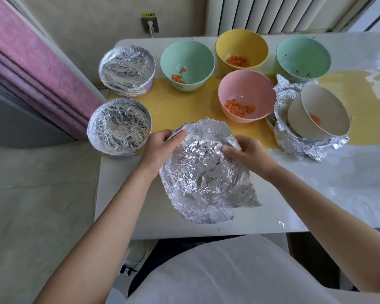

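Past my white shirt, the crumpled foil sheet lies over the table near its front edge, left hand gripping its far rim, right hand pinching its right side. I judge a hard tug could tear it, or knock the pink bowl just behind.

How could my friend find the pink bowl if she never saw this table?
Find the yellow mat on the white table. The pink bowl stands on it, just in front of the yellow bowl and beyond the crumpled foil sheet. It is the only pink one, with chopped orange bits inside.
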Demonstrator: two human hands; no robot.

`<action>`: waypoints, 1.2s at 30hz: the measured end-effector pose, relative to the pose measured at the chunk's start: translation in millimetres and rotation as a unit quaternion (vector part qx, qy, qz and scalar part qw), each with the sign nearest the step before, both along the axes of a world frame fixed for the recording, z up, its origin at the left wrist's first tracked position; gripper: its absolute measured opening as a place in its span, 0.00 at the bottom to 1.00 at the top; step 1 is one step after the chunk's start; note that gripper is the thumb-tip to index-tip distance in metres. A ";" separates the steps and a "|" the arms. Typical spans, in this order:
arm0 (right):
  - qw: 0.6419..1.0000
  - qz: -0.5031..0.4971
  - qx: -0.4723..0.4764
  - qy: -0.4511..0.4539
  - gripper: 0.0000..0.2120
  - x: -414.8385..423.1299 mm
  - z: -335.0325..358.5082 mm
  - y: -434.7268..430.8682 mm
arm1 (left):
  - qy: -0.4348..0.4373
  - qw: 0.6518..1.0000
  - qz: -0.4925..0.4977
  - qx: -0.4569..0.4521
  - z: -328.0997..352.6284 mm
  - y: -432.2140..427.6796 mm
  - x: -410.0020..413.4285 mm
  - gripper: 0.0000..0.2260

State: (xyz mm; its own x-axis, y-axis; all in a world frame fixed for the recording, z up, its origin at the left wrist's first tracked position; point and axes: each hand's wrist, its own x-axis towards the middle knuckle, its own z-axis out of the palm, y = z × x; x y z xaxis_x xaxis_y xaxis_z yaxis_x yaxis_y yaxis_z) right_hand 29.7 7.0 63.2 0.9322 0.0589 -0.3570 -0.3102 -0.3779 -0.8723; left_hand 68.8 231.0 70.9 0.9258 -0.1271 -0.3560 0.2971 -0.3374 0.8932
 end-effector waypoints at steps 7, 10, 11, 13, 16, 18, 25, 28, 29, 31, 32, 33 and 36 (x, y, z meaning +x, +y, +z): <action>0.998 -0.042 0.040 0.001 0.19 -0.1 9.8 11.5 | -0.024 0.998 -0.058 -0.007 8.0 -10.1 -4.2 0.16; 0.992 -0.052 0.106 0.049 0.19 -0.9 12.0 9.9 | -0.013 0.998 -0.061 -0.023 7.4 -7.1 -4.2 0.13; 0.990 -0.050 0.118 0.055 0.18 -1.3 12.4 9.4 | -0.012 0.998 -0.060 -0.027 7.0 -6.5 -4.0 0.12; 0.986 -0.074 0.139 0.056 0.19 -1.2 9.7 7.6 | -0.010 0.999 -0.035 -0.038 6.7 -6.2 -4.5 0.11; 0.971 -0.165 0.168 0.035 0.21 0.1 4.9 1.9 | 0.030 0.997 0.041 -0.054 3.4 -5.9 -9.0 0.26; 0.965 -0.203 0.167 0.022 0.21 0.8 4.0 -0.7 | 0.079 0.994 0.052 -0.049 -0.2 -6.3 -17.1 0.26; 0.946 -0.279 0.167 0.016 0.21 0.0 2.6 -3.0 | 0.193 0.971 0.078 -0.117 -9.1 -16.6 -37.1 0.33; 0.941 -0.297 0.158 0.023 0.20 -0.3 2.0 -3.6 | 0.208 0.956 0.095 -0.186 -6.7 -17.2 -36.7 0.30; 0.940 -0.302 0.154 0.026 0.19 -0.1 2.6 -2.5 | 0.212 0.952 0.096 -0.200 -4.4 -17.8 -37.1 0.16; 0.935 -0.313 0.165 0.020 0.20 1.1 2.1 -0.8 | 0.226 0.949 0.092 -0.200 2.1 -20.7 -39.4 0.07; 0.931 -0.321 0.171 0.015 0.20 2.0 1.6 -0.7 | 0.229 0.947 0.092 -0.207 3.8 -20.5 -41.0 0.08; 0.927 -0.332 0.175 0.013 0.21 2.6 1.8 -0.7 | 0.233 0.944 0.095 -0.213 1.7 -19.9 -42.6 0.07; 0.921 -0.346 0.178 0.007 0.21 3.3 -0.7 -1.9 | 0.247 0.942 0.088 -0.208 -4.5 -18.5 -46.6 0.08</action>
